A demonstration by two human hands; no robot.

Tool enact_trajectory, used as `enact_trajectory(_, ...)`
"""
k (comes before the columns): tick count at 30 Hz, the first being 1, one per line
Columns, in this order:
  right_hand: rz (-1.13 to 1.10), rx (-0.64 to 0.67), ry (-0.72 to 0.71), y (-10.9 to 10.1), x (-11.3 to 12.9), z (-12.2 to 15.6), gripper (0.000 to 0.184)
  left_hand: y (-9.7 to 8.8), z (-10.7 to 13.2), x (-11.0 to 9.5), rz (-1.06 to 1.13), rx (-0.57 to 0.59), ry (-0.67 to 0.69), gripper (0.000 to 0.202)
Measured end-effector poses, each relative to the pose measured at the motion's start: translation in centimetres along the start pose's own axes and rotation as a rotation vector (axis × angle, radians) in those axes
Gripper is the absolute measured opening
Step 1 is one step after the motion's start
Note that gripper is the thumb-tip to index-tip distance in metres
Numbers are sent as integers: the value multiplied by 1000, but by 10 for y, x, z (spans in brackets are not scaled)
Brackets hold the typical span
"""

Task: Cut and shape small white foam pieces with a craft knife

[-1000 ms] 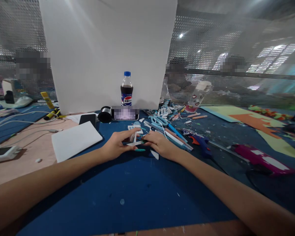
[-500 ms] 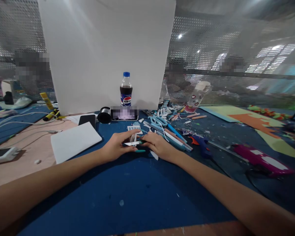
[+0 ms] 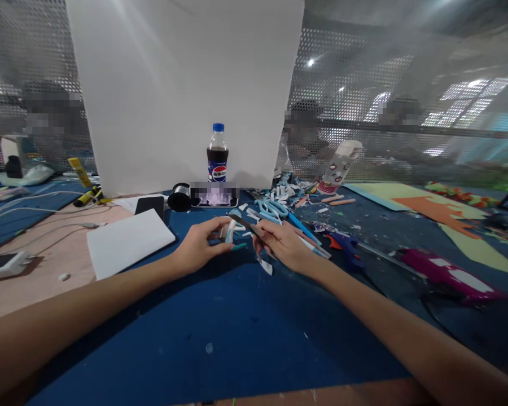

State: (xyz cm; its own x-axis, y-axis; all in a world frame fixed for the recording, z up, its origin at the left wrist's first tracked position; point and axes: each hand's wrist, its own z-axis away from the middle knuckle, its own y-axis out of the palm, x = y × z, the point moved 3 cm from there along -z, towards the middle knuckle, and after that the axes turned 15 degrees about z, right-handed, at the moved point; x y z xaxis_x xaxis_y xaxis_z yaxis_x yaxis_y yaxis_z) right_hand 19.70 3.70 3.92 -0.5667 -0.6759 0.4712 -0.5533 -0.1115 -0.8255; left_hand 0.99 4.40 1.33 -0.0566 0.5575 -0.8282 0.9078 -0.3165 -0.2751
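Note:
My left hand (image 3: 201, 247) pinches a small white and light-blue foam piece (image 3: 230, 230) just above the blue table mat (image 3: 220, 332). My right hand (image 3: 281, 243) is closed around a thin dark blade-like tool (image 3: 242, 223) whose tip points left toward that piece. A white foam scrap (image 3: 266, 266) lies on the mat under my right hand. A small teal sliver (image 3: 239, 246) sits by my left fingertips.
A cola bottle (image 3: 217, 153) stands before an upright white board (image 3: 186, 90). A white sheet (image 3: 129, 239), a phone (image 3: 150, 205) and a tape roll (image 3: 179, 198) lie left. Blue scissors (image 3: 271, 207), pens, a glue gun (image 3: 347, 248) and foam scraps crowd the right. People sit behind the mesh.
Both hands have lifted off the mat. The left hand turned the white piece upright, and the right hand raised the dark tool so its tip points at the piece.

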Motion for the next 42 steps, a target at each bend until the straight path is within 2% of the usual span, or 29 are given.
enact_trajectory(9, 1, 42, 50, 8, 5, -2, 36, 0, 3, -2, 131, -3, -46, 46)
enact_trajectory(16, 57, 12, 21, 8, 5, -2, 36, 0, 3, -1, 157, 6, -25, 46)
enact_trajectory(23, 95, -23, -8, 8, 6, -1, 35, 1, 3, -3, 118, 7, -34, 45)
enact_trajectory(31, 42, -1, 5, 12, 3, -1, 36, 0, 2, -4, 27, 24, 25, 27)
enact_trajectory(42, 16, 33, 19, 15, 6, 0, 35, 1, 1, -2, -40, 95, 53, 27)
